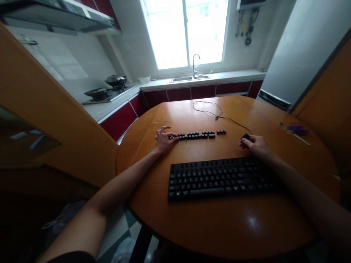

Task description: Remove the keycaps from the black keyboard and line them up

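Observation:
A black keyboard lies on the wooden table in front of me, its upper part bare of keycaps in places. Beyond it, loose black keycaps are lined up in rows. My left hand is at the left end of these rows, thumb low beside the end keycaps and other fingers apart. Whether it touches a keycap is hard to make out. Above the keyboard's right part, my right hand is closed on a small black block-like object; its kind cannot be told.
A thin cable loops across the far side of the round table. A blurred purple item and a pale stick lie at the right. Behind are a sink, a stove with pans, and a fridge.

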`<state>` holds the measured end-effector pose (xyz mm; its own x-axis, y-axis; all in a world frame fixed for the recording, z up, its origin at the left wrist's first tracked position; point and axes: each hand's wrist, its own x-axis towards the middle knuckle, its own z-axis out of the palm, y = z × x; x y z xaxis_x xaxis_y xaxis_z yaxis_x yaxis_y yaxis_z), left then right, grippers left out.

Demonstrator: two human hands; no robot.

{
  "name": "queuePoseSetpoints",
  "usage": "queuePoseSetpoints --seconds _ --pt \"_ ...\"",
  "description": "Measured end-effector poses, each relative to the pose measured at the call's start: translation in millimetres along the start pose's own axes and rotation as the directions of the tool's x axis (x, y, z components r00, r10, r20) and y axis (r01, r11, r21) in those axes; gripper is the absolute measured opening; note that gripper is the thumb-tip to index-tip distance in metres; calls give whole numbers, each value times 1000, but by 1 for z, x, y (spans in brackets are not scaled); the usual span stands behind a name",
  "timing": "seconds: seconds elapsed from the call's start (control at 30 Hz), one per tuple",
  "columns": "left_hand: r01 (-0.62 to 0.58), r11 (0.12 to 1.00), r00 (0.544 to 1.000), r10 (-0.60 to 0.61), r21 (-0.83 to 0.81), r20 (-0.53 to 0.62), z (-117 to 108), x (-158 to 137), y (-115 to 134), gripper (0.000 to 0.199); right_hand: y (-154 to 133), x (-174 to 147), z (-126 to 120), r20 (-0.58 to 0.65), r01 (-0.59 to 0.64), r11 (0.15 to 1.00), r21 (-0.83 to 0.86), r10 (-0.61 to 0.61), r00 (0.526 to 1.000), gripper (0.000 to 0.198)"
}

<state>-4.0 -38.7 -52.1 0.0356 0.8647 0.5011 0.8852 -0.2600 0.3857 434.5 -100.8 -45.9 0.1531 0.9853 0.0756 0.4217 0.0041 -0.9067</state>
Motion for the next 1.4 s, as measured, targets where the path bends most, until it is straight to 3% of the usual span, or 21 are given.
queuePoseSetpoints --seconds 0.3,0.43,0.57,0.67,0.73,0.97,1.13,1.4 --pt "20 1000 1000 -20 1 -9 -1 0 0 20 1 0 0 6 17 1000 8 -17 1000 18" --pt "44 996 993 -52 -75 -102 -5 6 -9 21 0 -1 0 -1 28 1000 10 -28 1000 18" --pt "146 944 964 -203 -297 -169 -11 12 -33 30 -3 -2 0 12 18 1000 14 -18 1000 18" --pt "306 839 927 -370 -449 -58 -11 11 -50 30 -4 -2 0 7 28 999 18 -28 1000 18" --pt "359 801 911 -412 -479 -6 -8 10 -57 31 -3 -2 0 3 22 1000 20 -22 1000 17" --pt "321 808 932 -362 -494 13 -1 10 -50 34 -2 -2 -1 11 19 1000 14 -19 1000 18" --pt "197 912 978 -210 -361 6 -6 7 -44 31 -2 -2 0 17 8 1000 20 -9 1000 17" --pt "159 948 987 -145 -275 71 -5 3 -44 51 -2 -2 0 17 7 999 47 -8 1000 17"
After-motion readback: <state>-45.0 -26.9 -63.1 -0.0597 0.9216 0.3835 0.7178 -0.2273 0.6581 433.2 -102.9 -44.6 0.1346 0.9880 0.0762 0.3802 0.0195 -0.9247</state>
